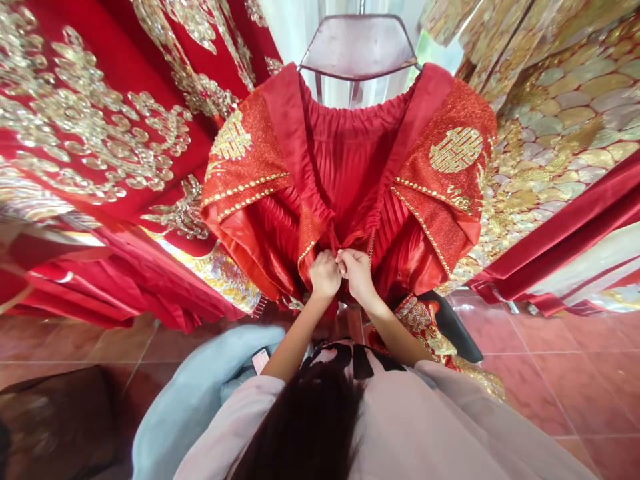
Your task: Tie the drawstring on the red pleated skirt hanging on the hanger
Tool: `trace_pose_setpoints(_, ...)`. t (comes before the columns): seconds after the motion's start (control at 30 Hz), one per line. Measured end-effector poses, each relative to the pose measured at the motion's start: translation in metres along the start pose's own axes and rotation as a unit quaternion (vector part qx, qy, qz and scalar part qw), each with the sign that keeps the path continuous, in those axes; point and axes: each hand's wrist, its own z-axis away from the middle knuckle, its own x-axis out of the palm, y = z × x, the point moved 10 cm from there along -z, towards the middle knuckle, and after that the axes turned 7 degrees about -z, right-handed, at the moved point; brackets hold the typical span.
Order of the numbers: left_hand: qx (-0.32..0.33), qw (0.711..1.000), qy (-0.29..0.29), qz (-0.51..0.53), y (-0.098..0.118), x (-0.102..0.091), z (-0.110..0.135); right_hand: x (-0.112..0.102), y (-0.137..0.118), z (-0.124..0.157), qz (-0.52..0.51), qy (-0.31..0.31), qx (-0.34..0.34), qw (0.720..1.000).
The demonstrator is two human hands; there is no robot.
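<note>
A red pleated skirt (pixel 345 160) with a gathered waistband hangs from a hanger (pixel 360 47) in front of me. Its orange-red glitter panels carry gold round emblems (pixel 456 149) and rows of gold beads. My left hand (pixel 325 273) and my right hand (pixel 354 268) meet at the middle, where the two ends of the waistband come together. Both are closed, fingertips pinching the red waistband ends or ties there. Exactly which piece each one pinches is partly hidden behind the fingers.
A red garment with gold beadwork (pixel 100 120) hangs at left, and a gold scale-patterned garment (pixel 565 120) at right. A patterned red-gold cloth (pixel 425 327) and a black object (pixel 460 330) are low at right. A dark brown item (pixel 55 420) rests on the tiled floor (pixel 530 380).
</note>
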Motion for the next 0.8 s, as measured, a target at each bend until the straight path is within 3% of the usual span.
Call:
trace_pose_setpoints(0.1, -0.015, 1.0, 0.004, -0.01, -0.003, 0.0, 0.001, 0.005, 0.006, -0.012, -0.052, 0.023, 0.063, 0.996)
trace_pose_setpoints(0.17, -0.028, 0.999, 0.006, -0.017, -0.004, -0.002, 0.003, 0.014, -0.004, -0.016, -0.076, 0.037, 0.066, 0.994)
trace_pose_setpoints(0.3, -0.03, 0.999, 0.01, -0.016, 0.005, -0.013, 0.009, 0.033, -0.051, -0.011, -0.087, 0.026, -0.032, 0.995)
trace_pose_setpoints(0.43, -0.017, 1.0, 0.007, 0.005, 0.014, -0.024, 0.02, 0.035, -0.073, -0.001, 0.05, -0.011, -0.141, 0.989)
trace_pose_setpoints(0.5, -0.01, 1.0, -0.005, 0.01, 0.015, -0.024, 0.025, 0.027, -0.071, 0.002, 0.171, 0.002, -0.185, 0.968)
trace_pose_setpoints(0.67, 0.001, 0.999, -0.048, 0.002, 0.011, -0.024, 0.027, 0.023, -0.074, 0.008, 0.416, 0.031, -0.274, 0.866)
trace_pose_setpoints(0.8, -0.005, 0.998, -0.051, 0.042, 0.006, -0.037, 0.024, 0.029, -0.075, 0.017, 0.464, -0.068, -0.297, 0.832)
